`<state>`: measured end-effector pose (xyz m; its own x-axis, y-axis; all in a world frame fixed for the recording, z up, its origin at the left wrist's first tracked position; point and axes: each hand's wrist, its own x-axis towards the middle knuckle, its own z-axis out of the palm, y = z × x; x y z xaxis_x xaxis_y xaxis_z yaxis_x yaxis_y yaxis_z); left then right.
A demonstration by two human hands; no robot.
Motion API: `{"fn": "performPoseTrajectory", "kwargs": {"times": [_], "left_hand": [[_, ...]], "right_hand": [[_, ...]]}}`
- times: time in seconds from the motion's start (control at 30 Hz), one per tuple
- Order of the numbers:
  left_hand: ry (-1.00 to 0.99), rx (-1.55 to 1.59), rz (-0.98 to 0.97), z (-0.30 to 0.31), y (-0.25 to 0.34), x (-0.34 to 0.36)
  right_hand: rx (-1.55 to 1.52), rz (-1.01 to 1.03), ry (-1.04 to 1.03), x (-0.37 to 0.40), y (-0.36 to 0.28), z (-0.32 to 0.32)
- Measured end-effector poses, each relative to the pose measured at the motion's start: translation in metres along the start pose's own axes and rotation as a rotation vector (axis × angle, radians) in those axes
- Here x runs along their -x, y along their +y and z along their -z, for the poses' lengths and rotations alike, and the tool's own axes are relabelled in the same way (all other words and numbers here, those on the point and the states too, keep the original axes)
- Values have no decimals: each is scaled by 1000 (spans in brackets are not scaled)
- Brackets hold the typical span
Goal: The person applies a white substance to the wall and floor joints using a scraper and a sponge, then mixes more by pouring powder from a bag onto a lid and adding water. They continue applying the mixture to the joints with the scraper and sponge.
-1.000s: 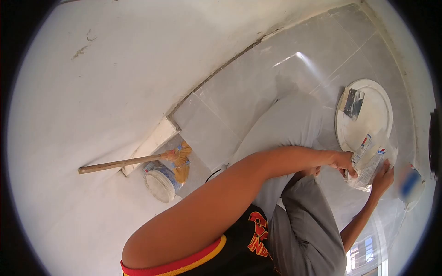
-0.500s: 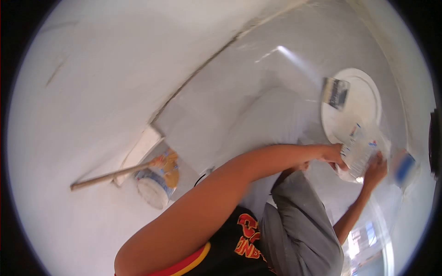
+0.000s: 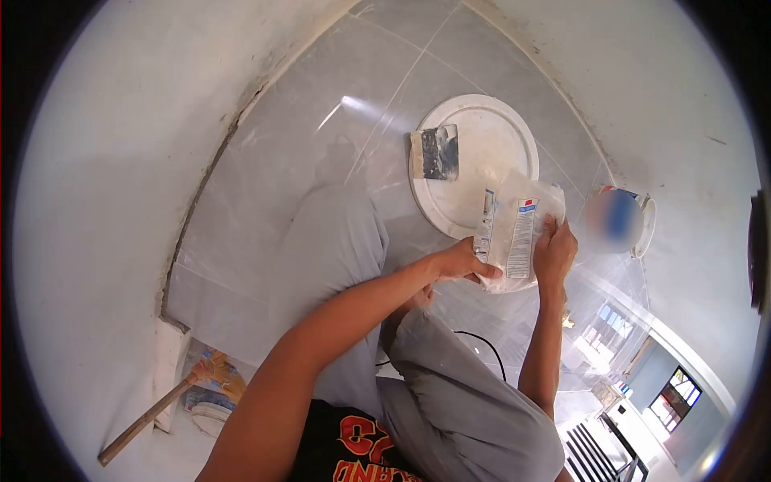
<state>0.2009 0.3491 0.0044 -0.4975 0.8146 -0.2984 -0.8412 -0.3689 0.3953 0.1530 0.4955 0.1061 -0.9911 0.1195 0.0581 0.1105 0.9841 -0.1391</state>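
Note:
A white plastic bag with printed blue and red labels is held up between my hands. My left hand grips its lower left corner, thumb on the near face. On the right side, my right hand has its fingers closed on the bag's edge. Behind the bag lies a large round white lid on the floor, smeared with pale material. A flat dark scraper blade with a beige edge rests on the lid's left part. The bag's contents cannot be made out.
A bucket, partly blurred, stands right of the lid by the wall. At lower left, a wooden stick leans over a tub near an orange-yellow wrapper. A black cable runs across the grey tiled floor.
The view has swung, so the lid, bag and hands appear further left. The bag's printed label now faces me more. Both hands still hold the bag.

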Motion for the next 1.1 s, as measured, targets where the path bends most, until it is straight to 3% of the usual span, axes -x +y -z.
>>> {"fn": "performPoseTrajectory", "kwargs": {"times": [0.17, 0.27, 0.43, 1.1], "left_hand": [[-31, 50, -19, -1, -3, 1], [24, 1, -16, -8, 2, 7], [-67, 39, 12, -6, -3, 2], [-72, 48, -9, -8, -2, 0]], "right_hand": [[19, 64, -86, -4, -1, -2], [42, 45, -73, 0, 1, -5], [15, 61, -72, 3, 3, 0], [67, 80, -93, -7, 4, 3]]}}
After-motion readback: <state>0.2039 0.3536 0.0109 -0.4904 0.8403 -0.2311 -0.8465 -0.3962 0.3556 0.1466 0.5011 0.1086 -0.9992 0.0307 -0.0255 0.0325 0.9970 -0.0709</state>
